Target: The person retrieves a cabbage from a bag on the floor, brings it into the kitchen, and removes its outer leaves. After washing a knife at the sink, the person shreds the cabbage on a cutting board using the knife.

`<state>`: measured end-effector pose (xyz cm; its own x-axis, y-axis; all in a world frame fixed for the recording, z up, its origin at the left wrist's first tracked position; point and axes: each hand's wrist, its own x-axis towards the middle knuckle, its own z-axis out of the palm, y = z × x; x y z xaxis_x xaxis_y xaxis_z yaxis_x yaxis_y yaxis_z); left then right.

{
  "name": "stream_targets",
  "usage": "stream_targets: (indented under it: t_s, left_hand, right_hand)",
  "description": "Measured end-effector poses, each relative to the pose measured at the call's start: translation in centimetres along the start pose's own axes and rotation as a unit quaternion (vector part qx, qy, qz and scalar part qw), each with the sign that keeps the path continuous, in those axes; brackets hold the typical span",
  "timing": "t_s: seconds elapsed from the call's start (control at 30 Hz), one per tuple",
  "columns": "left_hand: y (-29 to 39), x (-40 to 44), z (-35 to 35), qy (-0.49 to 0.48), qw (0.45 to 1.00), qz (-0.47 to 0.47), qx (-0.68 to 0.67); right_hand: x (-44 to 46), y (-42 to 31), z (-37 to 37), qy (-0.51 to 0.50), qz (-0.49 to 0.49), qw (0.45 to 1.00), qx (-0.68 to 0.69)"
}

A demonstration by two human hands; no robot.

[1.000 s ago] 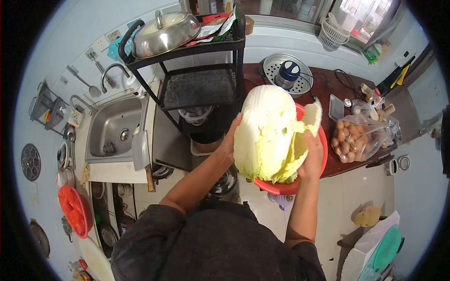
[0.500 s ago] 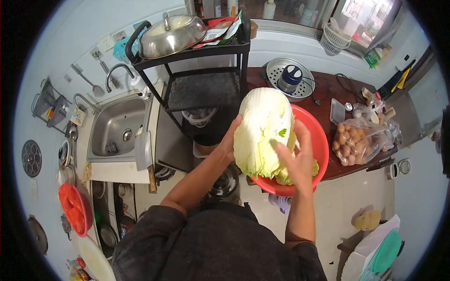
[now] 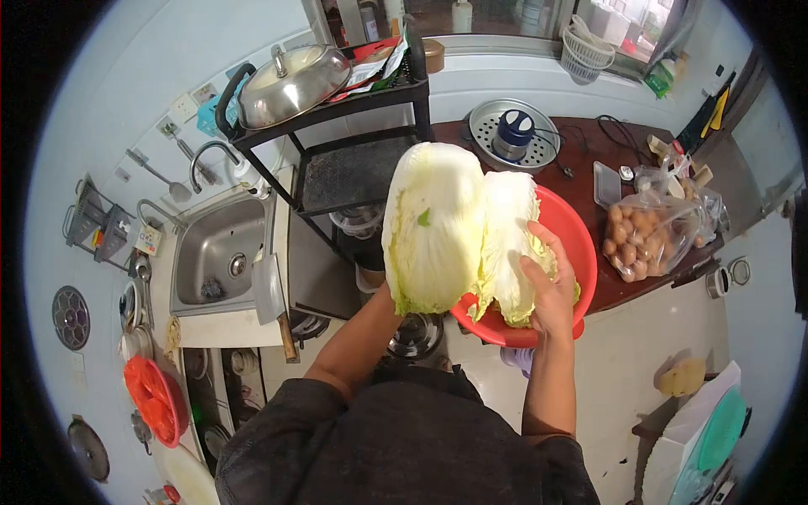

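Note:
A large pale napa cabbage (image 3: 433,231) is held up in front of me, with a small green leaf scrap on its face. My left hand (image 3: 386,296) supports it from behind; its fingers are hidden by the cabbage. To its right is a cabbage leaf (image 3: 507,240), white with a yellow-green frilled edge, beside the head. My right hand (image 3: 551,282) grips this leaf at its right side, thumb over the front. Beneath both pieces stands a red basin (image 3: 576,244), partly covered by them.
A black shelf cart (image 3: 362,168) carries a metal lid (image 3: 295,84). To the left are a sink (image 3: 219,257) and a cleaver (image 3: 269,290) at the counter edge. A steamer tray (image 3: 484,122) and a bag of potatoes or eggs-like brown rounds (image 3: 644,244) sit on the dark red table (image 3: 581,143).
The cabbage head has shifted left and turned. The leaf at its right now shows as a separate broad piece, with my right hand at its edge. The view has shifted slightly.

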<state>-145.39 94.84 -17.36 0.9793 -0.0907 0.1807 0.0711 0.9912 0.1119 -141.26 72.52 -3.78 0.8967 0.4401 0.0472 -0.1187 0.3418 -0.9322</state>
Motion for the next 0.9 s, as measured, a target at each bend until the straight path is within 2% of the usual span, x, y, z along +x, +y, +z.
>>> stream_targets:
  t_s: [0.13,0.23,0.33,0.43,0.47,0.57,0.7,0.73,0.83,0.9]
  left_hand:
    - [-0.1,0.1,1.7,0.003,0.999,-0.003,-0.034]
    - [-0.6,-0.2,3.4,0.034,0.999,0.021,0.005]
    - [0.0,1.1,3.2,0.094,0.993,0.045,0.054]
    - [0.0,2.2,7.4,0.107,0.979,0.078,0.154]
    - [0.0,2.8,8.2,0.093,0.986,0.054,0.131]
    - [0.0,3.4,8.5,0.128,0.98,-0.012,0.153]
    - [-0.1,5.2,7.2,0.127,0.946,-0.093,0.285]
    - [-0.9,5.6,9.2,0.147,0.94,-0.072,0.299]
    - [-0.9,6.4,12.2,0.083,0.924,-0.105,0.359]
    - [-0.3,6.8,13.4,0.13,0.895,-0.14,0.403]
  right_hand:
    - [0.1,0.6,-0.3,0.01,-0.013,1.0,-0.02]
    - [0.4,0.9,-0.8,0.008,0.016,1.0,0.003]
    - [0.9,0.8,-0.6,0.056,-0.061,0.994,-0.076]
    - [2.3,1.7,-1.5,0.055,0.036,0.997,0.037]
    - [2.9,1.4,-1.2,0.023,0.114,0.985,0.126]
    - [3.9,2.2,-0.5,-0.055,0.085,0.984,0.145]
    - [4.8,5.2,-1.4,-0.03,0.085,0.988,0.125]
    - [4.5,4.8,-1.4,-0.015,0.108,0.978,0.18]
    - [4.4,3.2,-1.2,0.018,0.116,0.955,0.272]
    - [5.0,2.6,-2.0,-0.024,0.08,0.954,0.288]
